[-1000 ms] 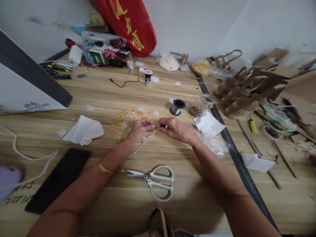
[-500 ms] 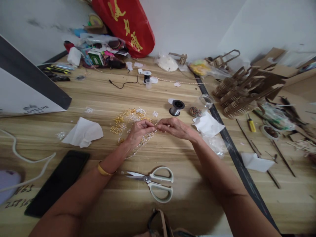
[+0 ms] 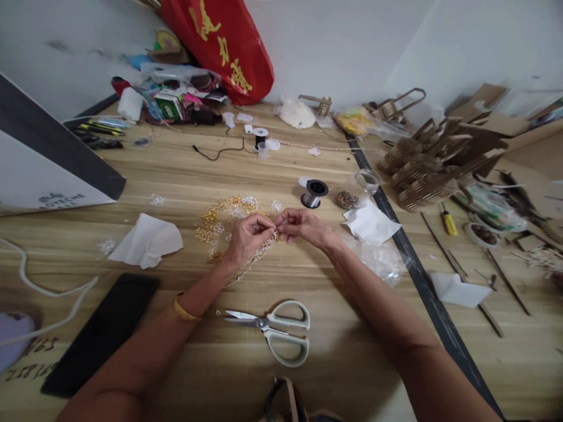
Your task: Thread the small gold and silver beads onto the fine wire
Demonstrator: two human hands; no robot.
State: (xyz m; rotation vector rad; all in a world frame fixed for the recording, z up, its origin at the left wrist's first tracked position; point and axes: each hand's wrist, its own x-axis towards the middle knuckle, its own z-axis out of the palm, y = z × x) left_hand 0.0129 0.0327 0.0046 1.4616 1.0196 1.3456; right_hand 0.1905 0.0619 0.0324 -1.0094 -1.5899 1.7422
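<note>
My left hand (image 3: 250,235) and my right hand (image 3: 304,227) meet fingertip to fingertip over the middle of the wooden table. Both are closed in a pinch. A beaded strand (image 3: 259,255) hangs from the left fingertips and trails down to the table under the left wrist. What the right fingertips pinch is too small to make out. Loose gold beads (image 3: 210,225) and clear rings lie in a heap just beyond my left hand. A spool of silvery wire (image 3: 313,194) stands behind my right hand. Scissors (image 3: 272,329) with pale handles lie nearer to me, blades pointing left.
A black phone (image 3: 103,334) and a white paper sheet (image 3: 147,241) lie on the left. A jar of brown beads (image 3: 352,196) and another paper sheet (image 3: 373,223) are on the right. Woven baskets (image 3: 422,170) stand beyond a dark table seam (image 3: 422,281).
My fingertips have come closer together and now meet. The right hand has shifted slightly left. The view has tilted a little; objects on the table stay put.
</note>
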